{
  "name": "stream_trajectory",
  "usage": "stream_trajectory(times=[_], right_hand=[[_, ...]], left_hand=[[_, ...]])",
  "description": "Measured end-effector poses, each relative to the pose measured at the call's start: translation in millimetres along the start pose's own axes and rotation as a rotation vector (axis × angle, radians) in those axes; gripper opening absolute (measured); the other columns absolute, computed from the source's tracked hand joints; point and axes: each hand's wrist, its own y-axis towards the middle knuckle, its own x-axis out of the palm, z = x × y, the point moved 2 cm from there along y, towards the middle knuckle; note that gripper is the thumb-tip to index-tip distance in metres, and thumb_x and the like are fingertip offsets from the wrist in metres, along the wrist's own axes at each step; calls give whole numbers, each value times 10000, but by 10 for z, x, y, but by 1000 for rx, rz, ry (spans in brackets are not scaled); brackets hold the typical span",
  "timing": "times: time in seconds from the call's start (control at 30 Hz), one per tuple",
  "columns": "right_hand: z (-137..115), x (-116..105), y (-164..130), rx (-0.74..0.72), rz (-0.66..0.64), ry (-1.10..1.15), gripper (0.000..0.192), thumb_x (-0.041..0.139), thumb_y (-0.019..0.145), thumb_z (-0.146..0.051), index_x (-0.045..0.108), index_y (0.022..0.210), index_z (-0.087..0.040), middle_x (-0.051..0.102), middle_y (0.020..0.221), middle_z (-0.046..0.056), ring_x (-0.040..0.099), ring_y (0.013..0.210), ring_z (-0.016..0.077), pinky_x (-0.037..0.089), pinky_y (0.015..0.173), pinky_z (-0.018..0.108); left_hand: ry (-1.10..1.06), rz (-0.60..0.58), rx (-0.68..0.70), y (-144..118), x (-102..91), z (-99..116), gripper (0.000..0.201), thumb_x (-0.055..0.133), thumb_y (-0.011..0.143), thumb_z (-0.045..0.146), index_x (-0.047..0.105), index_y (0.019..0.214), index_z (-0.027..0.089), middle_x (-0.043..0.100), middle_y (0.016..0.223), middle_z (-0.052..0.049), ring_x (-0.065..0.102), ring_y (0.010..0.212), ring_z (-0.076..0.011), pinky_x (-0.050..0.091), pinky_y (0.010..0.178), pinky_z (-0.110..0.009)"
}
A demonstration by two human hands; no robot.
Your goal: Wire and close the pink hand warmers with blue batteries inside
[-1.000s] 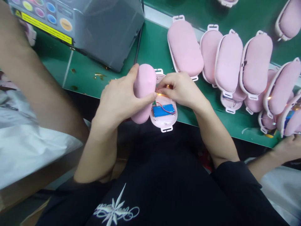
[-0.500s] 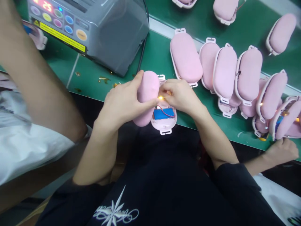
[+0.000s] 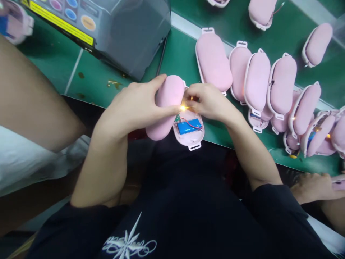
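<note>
My left hand (image 3: 132, 108) grips a pink padded cover (image 3: 164, 106), tilted up on its side at the front edge of the green bench. Right beside it lies an open pink shell (image 3: 188, 131) with a blue battery (image 3: 188, 126) and a red wire inside. My right hand (image 3: 210, 102) pinches at the top of that shell, where a small orange light (image 3: 183, 107) glows between the fingertips of both hands. What the right fingers hold is hidden.
A grey machine (image 3: 113, 25) with coloured buttons stands at the back left. Several closed pink units (image 3: 256, 81) lie in a row to the right on the green bench (image 3: 175, 54). Another person's arm (image 3: 35, 104) is at left; another person's hand (image 3: 312, 187) is at lower right.
My hands and the pink parts stay together with the light still glowing. The view has shifted slightly. The hand at lower right has drawn back from the bench edge.
</note>
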Motion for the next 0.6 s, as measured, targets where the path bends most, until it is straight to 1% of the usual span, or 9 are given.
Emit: stream_trajectory(times=[0.1, 0.2, 0.27, 0.33, 0.4, 0.47, 0.6], right_hand=[[43, 7, -20, -7, 13, 47, 118, 652, 920, -153, 758, 904, -202, 726, 918, 20, 620, 856, 186, 449, 858, 332], [58, 75, -24, -8, 70, 78, 133, 644, 932, -176, 765, 891, -213, 726, 941, 26, 617, 877, 198, 460, 879, 350], [61, 128, -17, 12, 115, 94, 158, 625, 921, -163, 767, 875, -211, 724, 946, 29, 613, 875, 198, 462, 882, 352], [65, 162, -8, 40, 134, 113, 168, 620, 906, -145, 774, 872, -202, 723, 934, 28, 611, 856, 190, 458, 868, 342], [66, 162, -2, 62, 127, 126, 162, 633, 892, -128, 780, 869, -191, 725, 909, 25, 613, 835, 181, 452, 847, 327], [57, 132, 0, 79, 114, 126, 146, 654, 879, -108, 779, 855, -179, 731, 886, 23, 626, 825, 176, 447, 829, 312], [-14, 60, -2, 138, 66, 71, 149, 676, 862, -60, 773, 825, -166, 759, 878, 35, 653, 812, 178, 429, 784, 293]], left_hand=[[75, -31, 12, 0, 9, 19, 949, 626, 751, 840, 599, 1575, 369, 822, 1342, -27, 702, 1392, -484, 582, 1163, -642], [51, -12, 20, -1, 29, 9, 977, 617, 764, 831, 549, 1621, 365, 803, 1389, -21, 655, 1458, -477, 564, 1196, -619], [43, 2, 17, -4, 38, -5, 958, 631, 779, 803, 541, 1627, 367, 805, 1379, -28, 667, 1441, -476, 562, 1194, -618], [60, 3, 6, -8, 41, -16, 914, 641, 806, 769, 545, 1624, 373, 812, 1347, -47, 711, 1371, -479, 574, 1166, -627], [85, -2, 1, -9, 41, -12, 903, 646, 829, 747, 534, 1636, 360, 810, 1341, -75, 739, 1313, -490, 588, 1132, -636], [108, -11, 4, -7, 49, 13, 926, 646, 844, 744, 511, 1659, 326, 796, 1381, -110, 741, 1302, -507, 592, 1114, -641], [166, -23, 8, -7, 77, 75, 966, 590, 884, 754, 430, 1716, 289, 724, 1538, -158, 699, 1383, -518, 573, 1135, -643]])
